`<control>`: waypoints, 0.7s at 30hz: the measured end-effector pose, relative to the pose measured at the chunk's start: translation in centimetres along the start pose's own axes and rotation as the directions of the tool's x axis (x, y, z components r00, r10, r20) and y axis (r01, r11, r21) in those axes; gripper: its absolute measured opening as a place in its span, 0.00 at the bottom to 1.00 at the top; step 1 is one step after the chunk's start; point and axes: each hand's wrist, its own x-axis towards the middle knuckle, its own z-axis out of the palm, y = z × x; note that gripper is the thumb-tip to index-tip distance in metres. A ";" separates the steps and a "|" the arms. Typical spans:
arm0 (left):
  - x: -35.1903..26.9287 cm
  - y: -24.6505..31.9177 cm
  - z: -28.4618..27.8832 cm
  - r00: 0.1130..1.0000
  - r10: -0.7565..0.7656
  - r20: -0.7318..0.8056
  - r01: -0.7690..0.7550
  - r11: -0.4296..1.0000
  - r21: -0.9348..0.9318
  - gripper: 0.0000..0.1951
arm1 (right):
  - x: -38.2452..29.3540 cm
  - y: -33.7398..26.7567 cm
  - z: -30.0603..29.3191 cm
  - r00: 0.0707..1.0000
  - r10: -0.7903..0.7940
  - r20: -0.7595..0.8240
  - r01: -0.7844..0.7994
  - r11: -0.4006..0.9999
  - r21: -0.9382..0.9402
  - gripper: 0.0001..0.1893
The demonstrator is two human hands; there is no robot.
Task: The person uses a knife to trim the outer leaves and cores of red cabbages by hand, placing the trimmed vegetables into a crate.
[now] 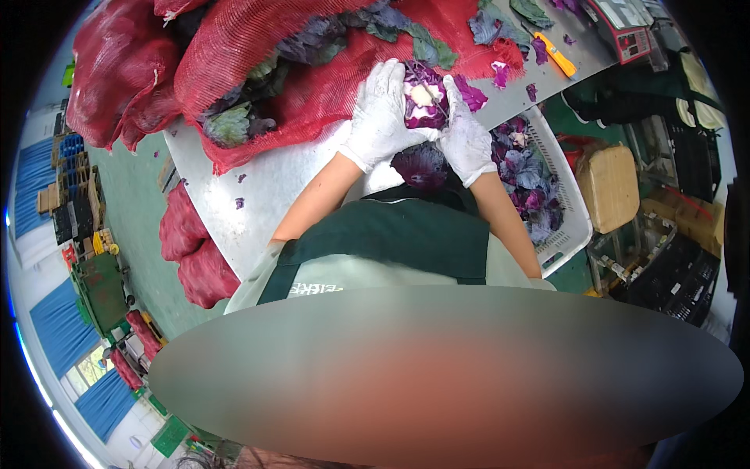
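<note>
Between my two white-gloved hands is a red cabbage point(424, 97), its pale cut stem facing up. My left hand point(381, 114) presses flat along its left side, while my right hand point(466, 132) grips its right side. A loose dark purple outer leaf point(423, 166) lies just below the cabbage, close to my apron. Beyond my hands, a red mesh sack point(316, 94) spreads over the metal table point(205, 187) with leafy cabbages showing at its opening. A knife with an orange handle point(555, 55) rests near the table's far right edge, among leaf scraps.
A white plastic crate point(577, 217) of purple leaves and trimmings stands to the right, below the table edge. Full red mesh sacks point(120, 70) are at the table's upper left; more point(205, 275) lie on the floor. A red scale point(633, 44) stands upper right, near a wooden-topped stool point(609, 187).
</note>
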 end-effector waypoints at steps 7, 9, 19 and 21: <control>1.9 0.0 0.9 0.995 0.023 -0.101 -0.032 0.995 -0.093 0.57 | 4.9 1.5 -1.1 0.995 0.016 0.102 0.006 0.977 -0.212 0.33; 2.9 0.8 -1.2 0.972 -0.109 0.208 0.157 0.960 -0.232 0.58 | 7.7 4.6 -0.7 0.996 0.050 0.080 -0.062 0.987 0.151 0.20; 0.7 0.7 0.9 0.995 0.002 -0.102 -0.015 0.992 -0.123 0.62 | 3.0 3.9 0.7 0.987 -0.136 -0.083 0.150 0.969 0.198 0.43; 0.6 1.0 0.9 0.995 -0.018 -0.098 0.008 0.994 -0.111 0.61 | 2.3 2.3 -0.6 0.997 -0.064 0.041 0.055 0.982 0.181 0.46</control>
